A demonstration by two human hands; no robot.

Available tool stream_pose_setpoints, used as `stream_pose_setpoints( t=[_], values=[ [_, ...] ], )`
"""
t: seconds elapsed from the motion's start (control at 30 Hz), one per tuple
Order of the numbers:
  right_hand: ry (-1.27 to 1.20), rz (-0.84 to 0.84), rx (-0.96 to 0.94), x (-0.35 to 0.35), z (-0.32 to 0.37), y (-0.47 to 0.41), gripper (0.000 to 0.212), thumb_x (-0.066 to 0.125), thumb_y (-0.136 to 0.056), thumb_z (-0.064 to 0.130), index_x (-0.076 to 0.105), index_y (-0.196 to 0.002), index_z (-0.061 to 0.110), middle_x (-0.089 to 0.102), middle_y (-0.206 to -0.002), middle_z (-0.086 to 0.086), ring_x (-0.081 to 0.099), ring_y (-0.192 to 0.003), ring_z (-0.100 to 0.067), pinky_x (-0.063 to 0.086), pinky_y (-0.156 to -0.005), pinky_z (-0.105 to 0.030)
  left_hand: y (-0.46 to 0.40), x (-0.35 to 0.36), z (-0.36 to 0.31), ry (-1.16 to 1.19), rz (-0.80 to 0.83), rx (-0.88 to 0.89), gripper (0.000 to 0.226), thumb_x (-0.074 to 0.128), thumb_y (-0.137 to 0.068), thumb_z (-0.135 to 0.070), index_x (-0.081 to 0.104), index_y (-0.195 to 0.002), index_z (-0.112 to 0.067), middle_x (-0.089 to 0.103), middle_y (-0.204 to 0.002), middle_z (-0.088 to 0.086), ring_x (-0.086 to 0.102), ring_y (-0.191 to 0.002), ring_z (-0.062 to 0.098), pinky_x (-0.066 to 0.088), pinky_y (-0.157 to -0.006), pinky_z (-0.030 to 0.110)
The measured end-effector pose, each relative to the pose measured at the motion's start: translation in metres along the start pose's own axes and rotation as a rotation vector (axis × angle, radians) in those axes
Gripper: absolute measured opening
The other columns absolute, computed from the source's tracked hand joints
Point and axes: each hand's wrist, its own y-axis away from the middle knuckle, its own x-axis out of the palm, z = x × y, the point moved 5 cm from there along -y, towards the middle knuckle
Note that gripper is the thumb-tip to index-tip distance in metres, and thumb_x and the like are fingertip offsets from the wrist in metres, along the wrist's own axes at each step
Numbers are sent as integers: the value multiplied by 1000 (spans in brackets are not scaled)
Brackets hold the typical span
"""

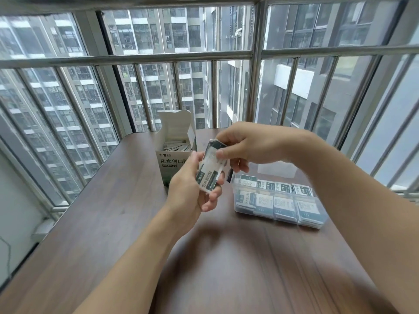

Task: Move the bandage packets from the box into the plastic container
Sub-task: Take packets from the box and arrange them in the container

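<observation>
A stack of white and dark green bandage packets (209, 171) is held above the table between both hands. My left hand (192, 189) grips its lower end from the left. My right hand (244, 146) pinches its upper end from the right. Behind them stands the open white cardboard box (169, 159), flap up, with more packets showing inside. To the right lies the clear plastic container (278, 200), its compartments filled with packets lying flat.
Everything stands on a dark wooden table (215, 257). Its far edge runs close to a window with metal bars (254, 87). The container's clear lid (277, 169) lies open behind the container. The table's left edge drops to a white wall.
</observation>
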Motion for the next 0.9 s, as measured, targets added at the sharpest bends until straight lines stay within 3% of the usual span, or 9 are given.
stream_pose_setpoints(
  t=[0.13,0.27,0.4,0.57,0.67,0.73,0.8,0.9],
  values=[
    [-1,-33,-59,4,9,1,25,49,-106,16,60,-129,18,66,-92,-1,63,-67,-12,61,-64,-33,-1,-3,4,-81,-97,47,23,32,-109,-28,51,-111,-15,55,-68,7,41,-44,16,25,-34,16],
    [56,-36,-89,13,14,-3,27,42,-107,10,67,-118,14,68,-100,-5,71,-79,-22,63,-68,-42,-2,-4,2,-92,-88,96,23,29,-109,-23,50,-109,-13,56,-75,12,40,-47,18,25,-34,19],
    [98,-62,-65,11,10,-3,25,41,-107,7,64,-114,16,73,-83,-7,70,-67,-18,63,-68,-36,-2,-3,1,-170,-104,161,27,29,-110,-25,49,-110,-8,60,-69,9,44,-47,21,29,-34,22],
    [-134,-47,-7,-17,-8,7,22,50,-102,0,70,-105,8,72,-89,-6,66,-71,-19,59,-66,-27,-2,1,1,-103,-46,165,50,41,-99,-56,51,-122,-13,59,-73,12,51,-48,23,38,-36,24],
    [-224,-43,60,-48,-31,23,22,53,-100,-4,71,-101,8,72,-75,2,64,-70,-19,57,-65,-27,0,-2,-4,-384,-59,379,34,54,-90,-50,55,-116,-29,48,-70,-2,39,-47,13,33,-39,21],
    [-209,-19,117,-62,-46,35,24,53,-99,-6,72,-101,9,69,-69,1,65,-68,-20,57,-63,-29,5,1,-5,-653,-9,527,33,64,-85,-49,58,-116,-37,43,-70,-3,36,-53,10,34,-50,18],
    [-102,24,219,-63,-59,40,26,53,-100,-5,73,-101,11,71,-75,-5,67,-68,-22,60,-65,-31,8,5,-1,-873,69,593,38,71,-82,-51,61,-117,-40,42,-73,2,34,-55,10,34,-54,19],
    [108,114,348,-49,-72,33,27,53,-101,-1,74,-99,16,75,-91,-16,76,-74,-26,64,-73,-37,6,8,5,-1010,90,628,36,75,-80,-51,66,-111,-36,46,-73,-5,38,-54,9,36,-54,19]
  ],
)
